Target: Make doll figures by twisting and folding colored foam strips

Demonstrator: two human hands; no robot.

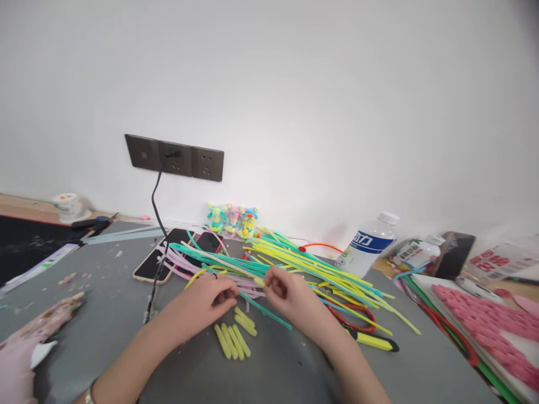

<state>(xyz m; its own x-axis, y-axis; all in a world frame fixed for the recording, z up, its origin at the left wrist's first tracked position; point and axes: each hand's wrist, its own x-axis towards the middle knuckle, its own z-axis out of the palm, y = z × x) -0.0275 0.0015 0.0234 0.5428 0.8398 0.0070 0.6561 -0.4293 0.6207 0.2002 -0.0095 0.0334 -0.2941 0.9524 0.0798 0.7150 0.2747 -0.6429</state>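
My right hand (288,292) is closed in a pinch, with a short pale yellow-green fuzzy pipe-cleaner piece (259,282) at its fingertips. To its left, my left hand (214,297) has its fingers curled in and pressed together; whatever they hold, if anything, is hidden. Several similar yellow-green pieces (232,341) lie on the grey table just below my left hand, some side by side. Behind both hands spreads a loose heap of long pipe cleaners in yellow (295,255), teal (227,259) and lilac (177,262). One teal stem runs out between my hands.
Two phones (145,268) lie left of the heap, under a black cable (156,205) from the wall socket. Three small fuzzy figures (233,220) stand by the wall. Rightward are a bottle (368,247), red-handled scissors (357,324), a yellow cutter (374,340) and a pink braided item (484,325).
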